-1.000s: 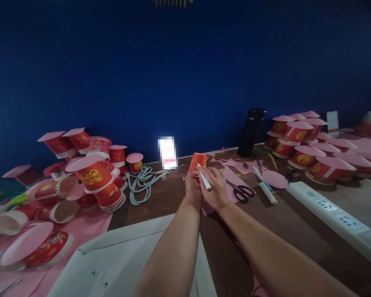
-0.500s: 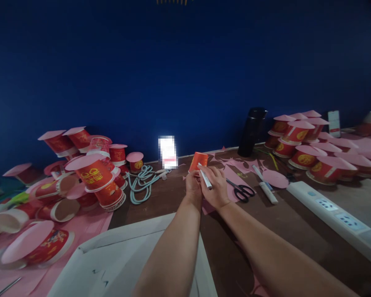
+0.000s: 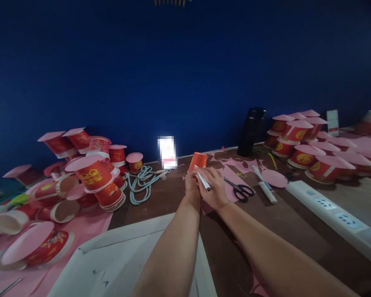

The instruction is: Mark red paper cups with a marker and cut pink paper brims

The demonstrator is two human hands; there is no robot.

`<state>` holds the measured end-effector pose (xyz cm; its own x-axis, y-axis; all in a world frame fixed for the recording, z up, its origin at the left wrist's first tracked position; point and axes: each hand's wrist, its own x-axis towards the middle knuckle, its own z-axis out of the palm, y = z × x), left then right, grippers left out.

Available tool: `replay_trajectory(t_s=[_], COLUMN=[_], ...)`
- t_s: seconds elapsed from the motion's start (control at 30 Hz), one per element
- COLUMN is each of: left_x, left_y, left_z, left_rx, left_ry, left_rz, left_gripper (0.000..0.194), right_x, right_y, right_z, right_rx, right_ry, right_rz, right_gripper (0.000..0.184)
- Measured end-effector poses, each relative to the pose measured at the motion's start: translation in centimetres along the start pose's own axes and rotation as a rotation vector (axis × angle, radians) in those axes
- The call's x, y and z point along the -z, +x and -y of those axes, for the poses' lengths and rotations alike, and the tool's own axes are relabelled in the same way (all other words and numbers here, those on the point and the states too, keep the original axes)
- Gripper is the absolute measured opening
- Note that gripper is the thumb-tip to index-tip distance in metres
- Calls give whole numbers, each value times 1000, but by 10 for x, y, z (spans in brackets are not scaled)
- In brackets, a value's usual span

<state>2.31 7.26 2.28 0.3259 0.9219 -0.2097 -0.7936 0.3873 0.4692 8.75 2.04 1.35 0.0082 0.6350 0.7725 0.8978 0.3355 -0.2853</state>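
A red-orange paper cup (image 3: pixel 200 159) is tilted in my left hand (image 3: pixel 191 184), whose fingers wrap round its near side. My right hand (image 3: pixel 215 186) pinches a slim white marker pen (image 3: pixel 203 181), its far end up against the cup and its near end pointing back at me. The two hands touch each other, so the pen's tip and much of the cup are hidden. Just right of my right hand lie black-handled scissors (image 3: pixel 243 192) on pink paper (image 3: pixel 232 177).
Red cups with pink paper discs crowd the left (image 3: pixel 95 175) and right (image 3: pixel 304 156). A lit phone (image 3: pixel 167 152), a coiled pale-blue cable (image 3: pixel 139 189) and a black bottle (image 3: pixel 251 132) stand along the wall. A power strip (image 3: pixel 330 214) lies right; a white board (image 3: pixel 120 255) lies in front.
The marker pen's near end has shifted slightly left and down with my right hand. My left hand and the cup stay nearly in place.
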Motion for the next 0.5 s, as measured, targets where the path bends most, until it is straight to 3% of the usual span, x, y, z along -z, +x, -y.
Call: replay_trajectory(t_s=[0.23,0.5], left_x=[7,9], left_y=[9,11], left_z=[1,5], left_rx=[27,-3], left_ry=[91,50], left_rz=[-85,-98], left_gripper=[11,8], right_x=[0,-1], right_y=[-1,0], right_z=[-3,-2], right_rx=[-37,-48], right_ry=[-2,-14], right_rz=[-32,-17], right_gripper=[31,29])
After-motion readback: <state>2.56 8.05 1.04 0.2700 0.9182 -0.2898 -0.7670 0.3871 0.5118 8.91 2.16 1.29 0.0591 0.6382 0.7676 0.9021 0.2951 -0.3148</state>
